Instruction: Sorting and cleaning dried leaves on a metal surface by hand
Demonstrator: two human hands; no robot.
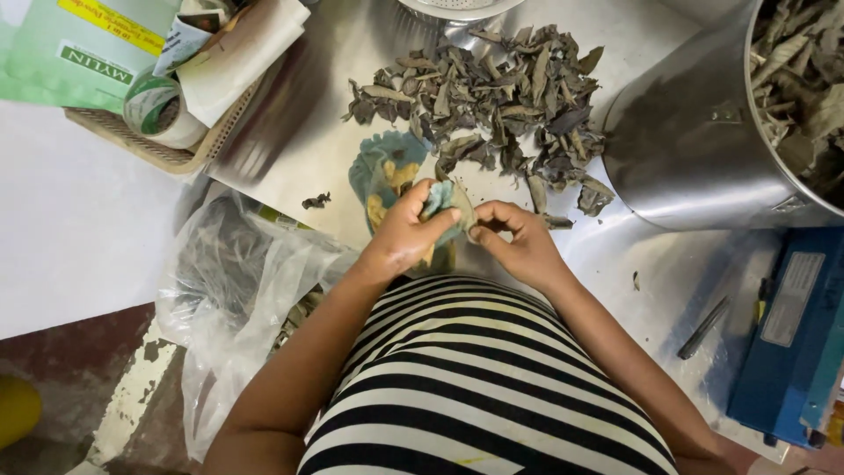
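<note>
Holding a small pale pouch (448, 204) between them at the near edge of the steel worktop (316, 114), the left hand (406, 230) pinches one side and the right hand (519, 239) the other, each grip closed on it. It looks light, thin and crushable, best taken by its rim. Brittle dried leaves (497, 101) lie just beyond.

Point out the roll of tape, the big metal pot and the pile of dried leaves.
roll of tape (163, 107), head view, on its side wall.
metal pot (686, 149), head view, outer wall.
pile of dried leaves (492, 97), head view, its middle.
</note>
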